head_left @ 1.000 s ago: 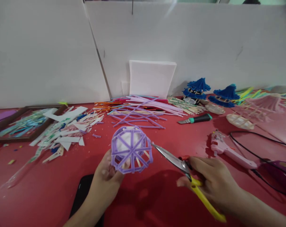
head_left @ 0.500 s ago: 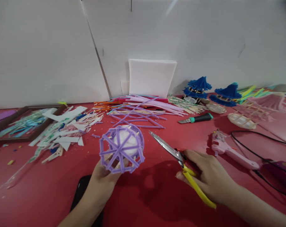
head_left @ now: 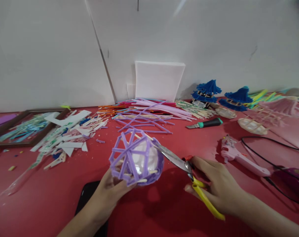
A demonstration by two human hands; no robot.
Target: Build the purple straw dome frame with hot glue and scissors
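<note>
Above the red worktop (head_left: 36, 210), a purple lattice (head_left: 127, 152) was held up.
The left hand (head_left: 112, 188) gripped its lower left; the right hand (head_left: 217, 184), apart from it, held scissors (head_left: 173, 158), tips at its right edge.

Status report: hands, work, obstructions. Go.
Left hand holding purple frame. Right hand gripping scissors, tips at purple frame's edge, contact unclear. Nearby: phone, partly hidden by left forearm.

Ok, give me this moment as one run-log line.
left hand: holds purple lattice | right hand: holds scissors, tips at purple lattice's right side, contact unclear | nearby: pink glue gun, craft knife
</note>
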